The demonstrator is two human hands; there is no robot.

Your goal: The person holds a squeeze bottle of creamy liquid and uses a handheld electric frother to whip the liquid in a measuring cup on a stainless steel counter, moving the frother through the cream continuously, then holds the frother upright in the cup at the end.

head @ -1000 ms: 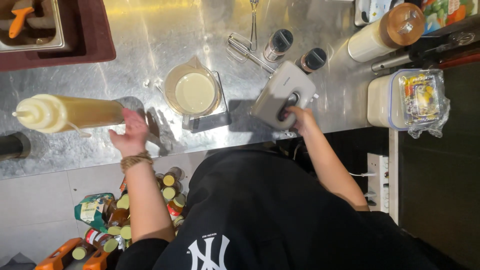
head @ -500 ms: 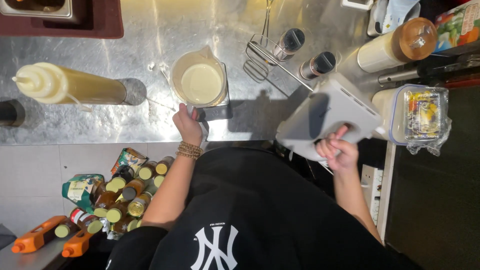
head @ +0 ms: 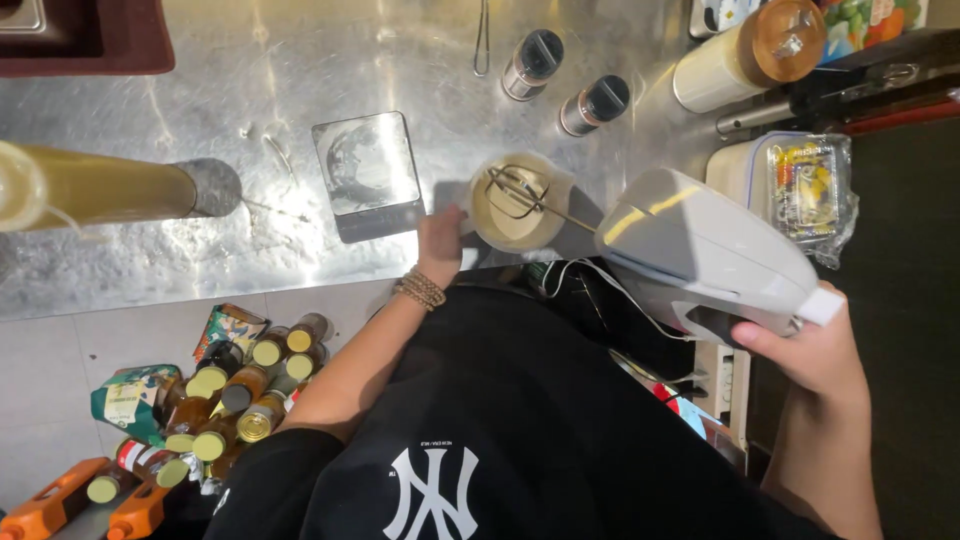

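Observation:
My left hand (head: 440, 240) grips the side of a clear jug (head: 517, 203) holding pale cream batter, which stands on the steel counter (head: 300, 70). My right hand (head: 805, 350) holds a grey electric hand mixer (head: 700, 255) by its handle. The mixer's metal beaters (head: 512, 187) dip into the jug from the right. A small square kitchen scale (head: 368, 172) sits bare just left of the jug.
A tall squeeze bottle of yellow sauce (head: 95, 185) lies at the left. Two shakers (head: 560, 85) and a wooden-lidded container (head: 745, 50) stand at the back right, beside a plastic box (head: 800, 185). Jars and bottles (head: 215, 390) crowd a lower shelf.
The jug has come off the scale and moved right. My right hand has brought the mixer closer and lowered its beaters into the jug.

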